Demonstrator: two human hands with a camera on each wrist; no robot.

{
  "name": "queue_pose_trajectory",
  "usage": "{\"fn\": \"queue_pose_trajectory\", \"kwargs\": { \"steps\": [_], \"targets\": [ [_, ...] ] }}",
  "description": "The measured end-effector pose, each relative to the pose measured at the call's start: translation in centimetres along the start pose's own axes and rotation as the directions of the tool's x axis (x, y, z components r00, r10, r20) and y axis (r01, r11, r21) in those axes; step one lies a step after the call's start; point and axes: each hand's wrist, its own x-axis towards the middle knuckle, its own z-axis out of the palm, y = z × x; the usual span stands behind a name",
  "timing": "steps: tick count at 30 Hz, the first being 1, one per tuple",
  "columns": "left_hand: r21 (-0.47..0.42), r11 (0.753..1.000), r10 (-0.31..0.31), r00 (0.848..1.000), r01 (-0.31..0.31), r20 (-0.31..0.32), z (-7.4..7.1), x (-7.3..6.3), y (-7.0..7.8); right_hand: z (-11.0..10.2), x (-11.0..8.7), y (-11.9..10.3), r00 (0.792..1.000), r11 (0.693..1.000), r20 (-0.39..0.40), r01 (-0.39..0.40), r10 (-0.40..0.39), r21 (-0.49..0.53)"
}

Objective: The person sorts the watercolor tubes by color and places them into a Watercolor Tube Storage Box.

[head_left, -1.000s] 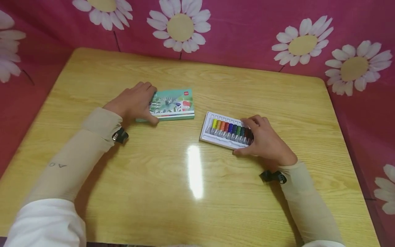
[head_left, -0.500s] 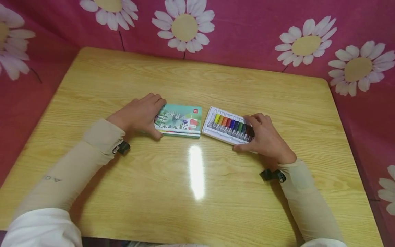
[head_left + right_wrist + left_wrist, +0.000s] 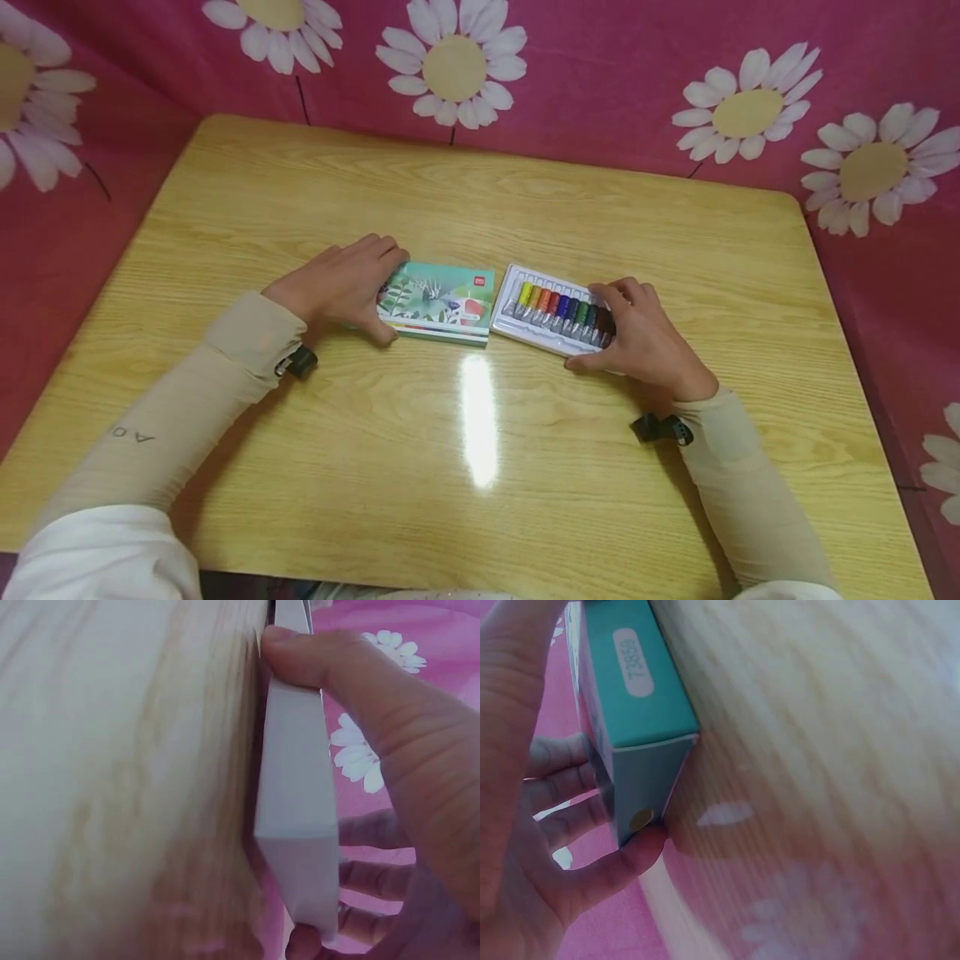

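Note:
A teal paint box [image 3: 442,300] with a leaf-and-flower print lies flat near the middle of the table. My left hand [image 3: 345,283] grips its left end, thumb on the near side and fingers over the far side. In the left wrist view the box's teal side [image 3: 641,675] bears the number 73859. Just right of it, a white tray [image 3: 525,335] holds a row of several coloured paint tubes [image 3: 562,311]. My right hand [image 3: 645,337] grips the tray's right end and covers the last tubes. The box's right end and the tray's left edge are almost touching.
The light wooden table [image 3: 360,483] has a bright light reflection [image 3: 478,417] in front of the box. A pink cloth [image 3: 592,75] with white daisies hangs behind and beside the table. Black straps [image 3: 663,429] sit at both wrists.
My left hand has slid the paint box right and towards me, up beside the tray. The right hand and the tray have hardly moved. The view has shifted slightly.

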Motion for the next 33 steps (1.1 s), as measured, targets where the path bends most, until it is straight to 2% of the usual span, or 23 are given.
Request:
{"fn": "queue_pose_trajectory", "kwargs": {
  "steps": [10, 18, 28, 33],
  "targets": [
    [-0.021, 1.000, 0.010, 1.000, -0.010, 0.000, 0.1, 0.0, -0.1, 0.1, -0.1, -0.3, 1.000, 1.000, 0.011, -0.010, 0.010, 0.009],
    [-0.037, 0.999, 0.003, 1.000, -0.003, -0.006, 0.2, 0.0, -0.1, 0.7, -0.1, -0.7, 0.997, 0.997, 0.041, 0.063, -0.065, 0.035],
    [-0.037, 0.999, 0.017, 1.000, -0.017, 0.020, 0.3, -0.4, 0.3, 0.5, -0.3, -1.1, 0.991, 0.995, 0.098, 0.095, -0.095, 0.007],
    [-0.037, 0.999, 0.022, 1.000, -0.021, 0.015, 0.4, -0.6, 0.4, 0.3, -0.2, -1.7, 0.991, 0.995, 0.093, 0.097, -0.096, -0.006]
  ]
}}
